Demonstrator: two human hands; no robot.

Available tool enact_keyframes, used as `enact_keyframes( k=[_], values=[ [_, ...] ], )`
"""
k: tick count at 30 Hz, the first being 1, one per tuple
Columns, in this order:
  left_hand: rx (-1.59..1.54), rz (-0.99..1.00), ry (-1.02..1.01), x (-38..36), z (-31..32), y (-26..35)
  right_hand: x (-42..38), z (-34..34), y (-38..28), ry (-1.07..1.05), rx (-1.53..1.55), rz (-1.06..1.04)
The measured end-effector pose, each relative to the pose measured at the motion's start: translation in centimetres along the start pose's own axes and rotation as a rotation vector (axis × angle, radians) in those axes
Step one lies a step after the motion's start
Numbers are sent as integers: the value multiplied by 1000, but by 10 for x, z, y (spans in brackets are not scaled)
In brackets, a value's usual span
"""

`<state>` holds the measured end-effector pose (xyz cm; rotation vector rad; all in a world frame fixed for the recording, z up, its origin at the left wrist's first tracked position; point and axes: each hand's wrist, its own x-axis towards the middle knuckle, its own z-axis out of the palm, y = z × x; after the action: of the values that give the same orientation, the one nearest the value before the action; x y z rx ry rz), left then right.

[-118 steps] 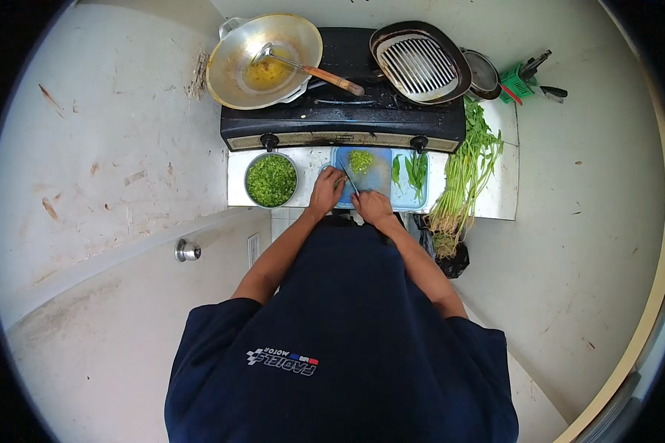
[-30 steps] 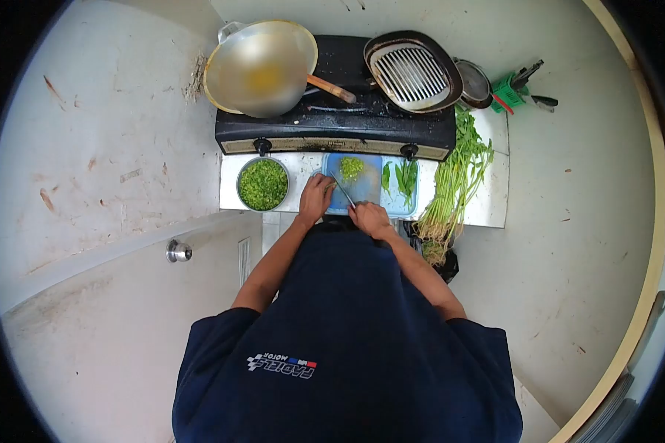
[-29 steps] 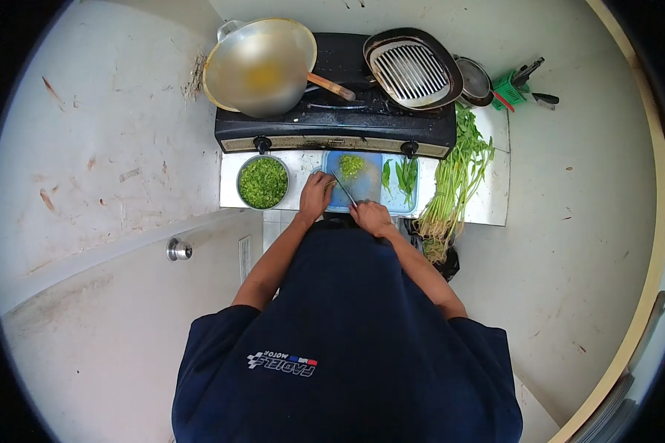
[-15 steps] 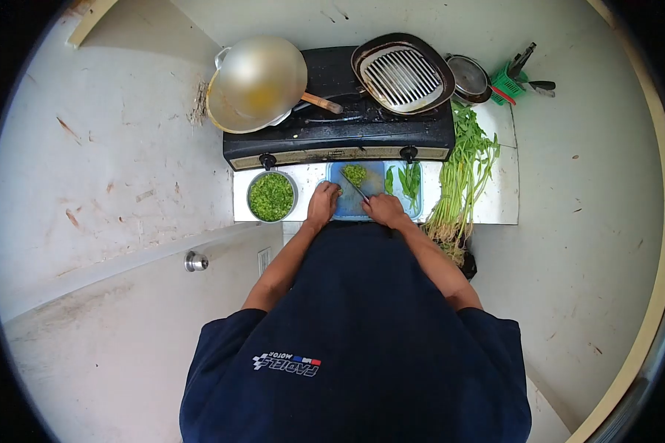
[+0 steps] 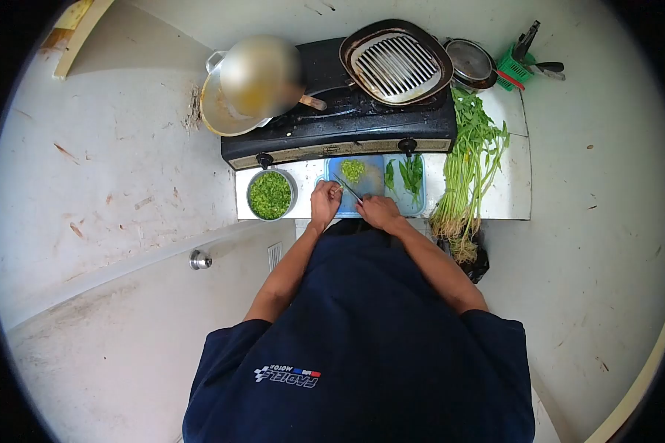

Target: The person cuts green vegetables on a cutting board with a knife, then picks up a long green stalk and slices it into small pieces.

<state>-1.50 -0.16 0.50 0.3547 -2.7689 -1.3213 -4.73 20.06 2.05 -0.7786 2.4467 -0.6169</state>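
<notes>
My right hand [image 5: 380,213] is wrapped round the handle of a knife [image 5: 349,189], its blade pointing up and left over a blue cutting board [image 5: 374,164]. Beside the blade, my left hand [image 5: 324,204] has its fingers curled together at the board's left edge. A small pale green bit shows at its fingertips, too small to make out. Just beyond the blade lies a little heap of chopped greens [image 5: 352,170]. Whole green leaves [image 5: 411,176] rest on the right part of the board. Left of my hands stands a round bowl [image 5: 295,193] filled with chopped greens [image 5: 269,195].
Behind the board is a black stove [image 5: 325,136] bearing a large wok [image 5: 218,111] and a grill pan [image 5: 345,63]. A bunch of leafy stalks with roots [image 5: 462,173] lies at the right. A lidded pan [image 5: 469,60] and green utensil basket [image 5: 511,70] stand behind it.
The camera view has shifted a little. My left hand has tipped slightly, its fingertips nearer the blade. The knife stays in my right hand, with its blade still by the chopped heap.
</notes>
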Motion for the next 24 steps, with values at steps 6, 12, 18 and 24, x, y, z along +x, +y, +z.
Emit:
enact_keyframes(
  k=[6, 12, 18, 24],
  values=[
    [-29, -18, 74, -9, 8, 6, -3, 4, -6, 27, -22, -12],
    [0, -1, 81, -11, 9, 7, 2, 18, 1, 37, -48, -23],
    [-34, 28, 116, -10, 15, -1, 10, 11, -3, 24, -70, -25],
    [-29, 4, 74, -9, 9, 1, 21, 19, -4, 36, -102, -45]
  ],
)
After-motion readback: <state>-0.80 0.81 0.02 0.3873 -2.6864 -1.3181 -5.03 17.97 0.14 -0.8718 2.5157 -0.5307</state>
